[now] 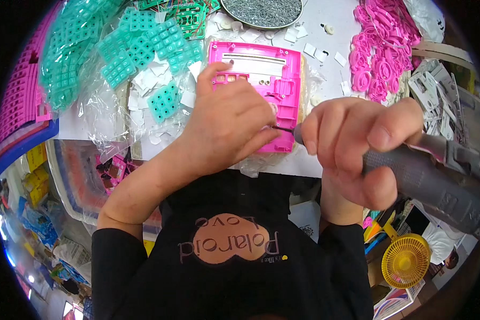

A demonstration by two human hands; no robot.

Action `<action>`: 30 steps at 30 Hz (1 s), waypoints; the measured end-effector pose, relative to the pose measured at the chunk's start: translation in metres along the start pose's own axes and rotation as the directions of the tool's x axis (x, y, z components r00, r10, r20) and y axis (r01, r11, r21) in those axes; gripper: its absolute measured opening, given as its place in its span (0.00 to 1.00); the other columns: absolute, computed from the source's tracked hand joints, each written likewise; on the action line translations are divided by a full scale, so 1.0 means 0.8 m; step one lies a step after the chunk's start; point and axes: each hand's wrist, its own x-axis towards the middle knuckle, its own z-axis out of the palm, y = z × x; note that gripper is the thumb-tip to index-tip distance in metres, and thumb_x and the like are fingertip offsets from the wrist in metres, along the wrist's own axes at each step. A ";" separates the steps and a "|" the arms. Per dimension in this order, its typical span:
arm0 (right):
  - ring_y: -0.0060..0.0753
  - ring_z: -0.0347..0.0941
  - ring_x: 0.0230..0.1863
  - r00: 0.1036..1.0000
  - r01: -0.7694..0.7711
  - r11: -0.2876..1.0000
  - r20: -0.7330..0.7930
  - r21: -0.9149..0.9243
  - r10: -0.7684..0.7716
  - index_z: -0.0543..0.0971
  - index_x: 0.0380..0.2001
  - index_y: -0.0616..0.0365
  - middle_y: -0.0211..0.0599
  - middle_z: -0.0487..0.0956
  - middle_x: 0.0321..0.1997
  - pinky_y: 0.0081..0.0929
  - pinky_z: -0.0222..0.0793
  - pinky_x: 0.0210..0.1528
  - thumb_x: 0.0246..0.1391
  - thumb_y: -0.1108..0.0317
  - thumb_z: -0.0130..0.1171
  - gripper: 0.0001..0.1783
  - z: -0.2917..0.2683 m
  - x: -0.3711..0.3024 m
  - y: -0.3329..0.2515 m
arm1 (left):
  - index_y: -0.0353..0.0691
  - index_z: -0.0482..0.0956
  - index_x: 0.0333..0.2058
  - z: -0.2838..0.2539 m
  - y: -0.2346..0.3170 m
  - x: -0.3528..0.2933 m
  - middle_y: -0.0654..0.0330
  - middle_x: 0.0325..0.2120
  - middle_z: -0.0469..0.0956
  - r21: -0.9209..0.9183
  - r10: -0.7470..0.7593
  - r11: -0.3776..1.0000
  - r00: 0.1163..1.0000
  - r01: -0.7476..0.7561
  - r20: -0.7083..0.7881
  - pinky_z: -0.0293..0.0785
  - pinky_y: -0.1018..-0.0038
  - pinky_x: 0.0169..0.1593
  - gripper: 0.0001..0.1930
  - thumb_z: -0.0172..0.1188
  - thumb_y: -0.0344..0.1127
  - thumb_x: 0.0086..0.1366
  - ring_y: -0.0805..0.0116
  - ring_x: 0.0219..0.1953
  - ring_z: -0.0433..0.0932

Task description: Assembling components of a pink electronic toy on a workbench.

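Note:
A bright pink plastic casing (289, 85), open side up with screw posts and ribs, lies on the table in front of me. My left hand (226, 114) rests over its left and lower part, holding it. The index finger reaches the upper left, while the thumb sits close to a thin dark bit. That bit belongs to a grey electric screwdriver (426, 178) in my right hand (357, 144), whose fingers wrap around its front. The bit's tip meets the casing's lower area beside my left thumb; the exact contact point is hidden by my left hand.
A round metal dish (264, 13) full of small screws stands behind the casing. Teal rubber keypads (168, 101) pile up at left, beside green circuit boards (189, 21). Pink ring-like parts (376, 53) heap at right. A yellow basket (405, 261) sits lower right.

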 end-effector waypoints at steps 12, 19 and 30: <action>0.29 0.66 0.22 0.996 -0.067 0.916 -0.083 -0.396 0.037 0.66 0.37 0.57 0.36 0.71 0.22 0.32 0.69 0.29 0.57 0.75 0.59 0.12 -0.006 -0.024 0.055 | 0.51 0.86 0.38 0.013 -0.010 -0.004 0.61 0.52 0.76 0.162 -0.085 0.984 0.994 0.073 0.066 0.46 0.33 0.66 0.21 0.72 0.55 0.48 0.58 0.56 0.71; 0.28 0.66 0.22 0.996 -0.075 0.939 -0.061 -0.337 0.058 0.67 0.41 0.57 0.32 0.70 0.21 0.32 0.68 0.31 0.59 0.65 0.65 0.17 -0.022 -0.020 0.059 | 0.47 0.84 0.42 0.009 -0.006 -0.009 0.60 0.55 0.74 0.160 -0.096 0.984 0.990 0.078 0.104 0.45 0.33 0.67 0.22 0.70 0.52 0.52 0.56 0.57 0.69; 0.36 0.74 0.40 0.919 -0.009 0.841 -0.335 -0.541 -0.206 0.64 0.64 0.64 0.42 0.76 0.37 0.42 0.68 0.51 0.64 0.69 0.54 0.27 -0.072 0.032 -0.047 | 0.46 0.78 0.39 -0.092 -0.044 -0.108 0.62 0.41 0.79 0.434 -0.439 0.813 0.898 0.388 0.019 0.55 0.51 0.64 0.12 0.68 0.36 0.56 0.60 0.50 0.75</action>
